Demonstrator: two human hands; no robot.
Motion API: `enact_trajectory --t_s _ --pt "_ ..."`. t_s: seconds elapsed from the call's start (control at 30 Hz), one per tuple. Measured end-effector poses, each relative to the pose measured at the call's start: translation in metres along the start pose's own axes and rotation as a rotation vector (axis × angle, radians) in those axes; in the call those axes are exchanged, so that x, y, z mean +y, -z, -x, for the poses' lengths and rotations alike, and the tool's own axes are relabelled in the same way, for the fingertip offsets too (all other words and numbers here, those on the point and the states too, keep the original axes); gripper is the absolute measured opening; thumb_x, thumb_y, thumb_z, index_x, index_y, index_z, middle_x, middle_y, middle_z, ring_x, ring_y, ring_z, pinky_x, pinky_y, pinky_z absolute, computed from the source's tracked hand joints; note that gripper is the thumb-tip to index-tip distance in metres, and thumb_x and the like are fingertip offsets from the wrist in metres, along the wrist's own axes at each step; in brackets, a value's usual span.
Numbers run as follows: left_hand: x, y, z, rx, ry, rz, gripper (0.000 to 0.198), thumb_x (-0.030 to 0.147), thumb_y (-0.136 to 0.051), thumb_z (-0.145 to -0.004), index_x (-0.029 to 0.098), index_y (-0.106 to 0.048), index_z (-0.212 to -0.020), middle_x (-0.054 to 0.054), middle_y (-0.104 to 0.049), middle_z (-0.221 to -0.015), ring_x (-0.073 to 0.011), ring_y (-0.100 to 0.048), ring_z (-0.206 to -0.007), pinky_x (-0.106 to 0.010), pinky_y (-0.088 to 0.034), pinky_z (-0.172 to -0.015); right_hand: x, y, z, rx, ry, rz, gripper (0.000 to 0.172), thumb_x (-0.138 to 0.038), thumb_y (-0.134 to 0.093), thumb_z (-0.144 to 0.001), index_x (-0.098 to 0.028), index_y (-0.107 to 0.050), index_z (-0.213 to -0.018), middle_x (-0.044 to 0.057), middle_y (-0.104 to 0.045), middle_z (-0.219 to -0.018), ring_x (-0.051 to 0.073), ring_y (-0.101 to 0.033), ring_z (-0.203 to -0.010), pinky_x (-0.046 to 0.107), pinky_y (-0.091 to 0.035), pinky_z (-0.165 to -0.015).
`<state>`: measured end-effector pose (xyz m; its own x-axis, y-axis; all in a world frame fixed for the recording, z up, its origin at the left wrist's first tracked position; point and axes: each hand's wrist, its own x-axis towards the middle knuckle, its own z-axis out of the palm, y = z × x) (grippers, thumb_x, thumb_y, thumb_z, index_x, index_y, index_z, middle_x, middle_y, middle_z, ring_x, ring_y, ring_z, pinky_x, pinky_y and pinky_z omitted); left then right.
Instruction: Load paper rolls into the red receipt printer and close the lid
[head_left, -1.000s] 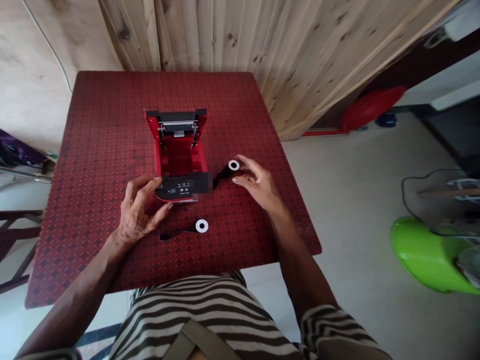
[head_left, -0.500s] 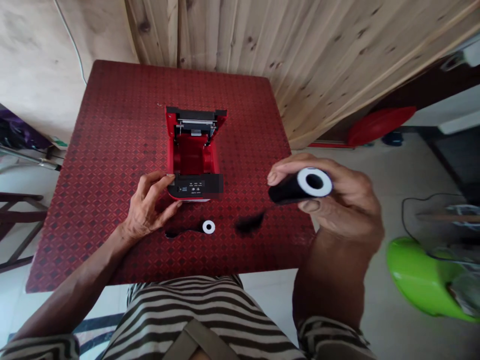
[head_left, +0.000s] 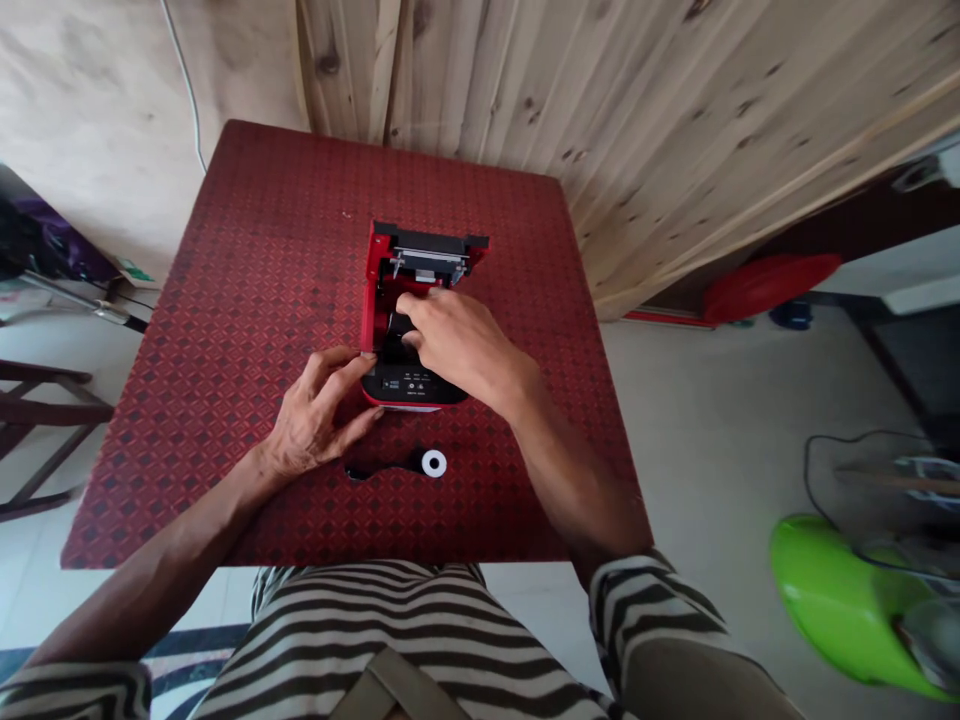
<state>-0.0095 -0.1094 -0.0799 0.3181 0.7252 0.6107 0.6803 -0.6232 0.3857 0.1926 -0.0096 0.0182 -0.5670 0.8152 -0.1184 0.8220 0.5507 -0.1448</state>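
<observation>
A small red and black printer stands on the table with its lid raised. My left hand grips its front left corner, fingers on top and thumb low at the front. Inside the paper compartment, my right hand holds a black paper roll between thumb and fingers. Much of that roll is hidden by the hand and the printer walls. Another black roll with a white end lies in front of the printer, its loose strip trailing left.
The table has a red patterned cover and meets a wood-plank wall at the back. A dark wooden stool is off to the left. On the right floor sits a bright green plastic object.
My right hand has carried the black roll leftward from the table's right side into the printer's compartment. My left hand keeps its hold on the printer corner. The view has shifted slightly.
</observation>
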Motion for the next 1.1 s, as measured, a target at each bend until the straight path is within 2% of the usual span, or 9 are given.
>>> enact_trajectory --t_s 0.13,0.4,0.57,0.67,0.77,0.8,0.87,1.0,1.1 --pt "0.001 0.0 0.001 -0.009 0.003 0.017 0.072 0.035 -0.075 -0.097 0.023 -0.041 -0.16 -0.014 -0.062 -0.134 -0.0245 -0.067 -0.122 -0.037 -0.065 -0.102 0.003 0.0 -0.011 -0.065 0.013 -0.006 0.033 0.001 -0.062 -0.092 -0.014 -0.074 -0.119 0.015 -0.078 -0.105 0.028 -0.075 -0.094 0.037 -0.055 -0.081" --pt "0.001 0.0 0.001 -0.017 0.011 0.013 0.069 0.037 -0.073 -0.099 0.023 -0.042 -0.159 -0.014 -0.062 -0.131 -0.0245 -0.067 -0.12 -0.037 -0.066 -0.098 0.01 -0.004 -0.015 -0.139 0.056 -0.134 0.023 -0.005 -0.061 -0.098 -0.01 -0.077 -0.115 0.019 -0.079 -0.117 0.033 -0.072 -0.119 0.044 -0.054 -0.103" --pt "0.0 0.001 0.0 -0.016 0.006 0.021 0.068 0.038 -0.073 -0.099 0.024 -0.043 -0.158 -0.014 -0.062 -0.132 -0.0245 -0.066 -0.121 -0.038 -0.065 -0.101 0.025 0.002 0.011 0.035 0.209 -0.364 0.036 -0.005 -0.051 -0.103 -0.017 -0.074 -0.13 0.011 -0.079 -0.13 0.025 -0.072 -0.124 0.043 -0.05 -0.113" --pt "-0.001 0.004 -0.002 -0.016 0.034 0.053 0.062 0.043 -0.068 -0.102 0.024 -0.045 -0.156 -0.013 -0.062 -0.133 -0.0249 -0.066 -0.122 -0.039 -0.063 -0.103 0.03 0.003 0.029 0.089 0.333 -0.468 0.029 -0.022 -0.062 -0.106 -0.02 -0.072 -0.133 0.008 -0.078 -0.133 0.024 -0.072 -0.123 0.042 -0.052 -0.111" --pt "0.0 0.01 -0.005 0.002 0.083 0.075 0.06 0.047 -0.064 -0.103 0.023 -0.046 -0.155 -0.013 -0.063 -0.134 -0.0242 -0.068 -0.117 -0.04 -0.062 -0.101 0.029 -0.007 0.034 0.171 0.389 -0.489 0.019 -0.025 -0.073 -0.101 -0.018 -0.078 -0.118 0.008 -0.082 -0.117 0.023 -0.074 -0.109 0.04 -0.055 -0.104" --pt "0.001 0.013 -0.006 -0.001 0.096 0.08 0.059 0.048 -0.064 -0.103 0.023 -0.048 -0.154 -0.012 -0.063 -0.134 -0.0237 -0.068 -0.115 -0.04 -0.062 -0.1 0.028 -0.011 0.033 0.205 0.404 -0.495 0.013 -0.022 -0.072 -0.101 -0.017 -0.08 -0.111 0.008 -0.083 -0.11 0.022 -0.074 -0.103 0.039 -0.055 -0.101" --pt "0.0 0.02 -0.013 -0.009 0.122 0.115 0.055 0.054 -0.059 -0.105 0.024 -0.052 -0.151 -0.011 -0.064 -0.132 -0.0225 -0.068 -0.11 -0.04 -0.062 -0.096 0.028 -0.018 0.031 0.277 0.427 -0.502 0.012 -0.02 -0.069 -0.103 -0.017 -0.081 -0.101 0.006 -0.082 -0.1 0.019 -0.073 -0.093 0.036 -0.056 -0.095" --pt "-0.012 0.031 -0.046 0.073 0.189 0.188 0.058 0.066 -0.045 -0.107 0.027 -0.055 -0.149 -0.009 -0.063 -0.129 -0.0237 -0.065 -0.114 -0.041 -0.061 -0.093 0.026 -0.027 0.032 0.469 0.399 -0.446 0.016 -0.023 -0.069 -0.104 -0.02 -0.081 -0.094 0.005 -0.074 -0.095 0.018 -0.066 -0.09 0.035 -0.056 -0.087" --pt "-0.031 0.028 -0.088 0.128 0.199 0.155 0.066 0.068 -0.046 -0.106 0.026 -0.046 -0.157 -0.013 -0.054 -0.149 -0.0273 -0.062 -0.13 -0.044 -0.057 -0.105 0.018 -0.032 0.041 0.654 0.361 -0.352 0.015 -0.026 -0.07 -0.103 -0.022 -0.081 -0.092 0.004 -0.069 -0.09 0.019 -0.061 -0.088 0.033 -0.054 -0.08"
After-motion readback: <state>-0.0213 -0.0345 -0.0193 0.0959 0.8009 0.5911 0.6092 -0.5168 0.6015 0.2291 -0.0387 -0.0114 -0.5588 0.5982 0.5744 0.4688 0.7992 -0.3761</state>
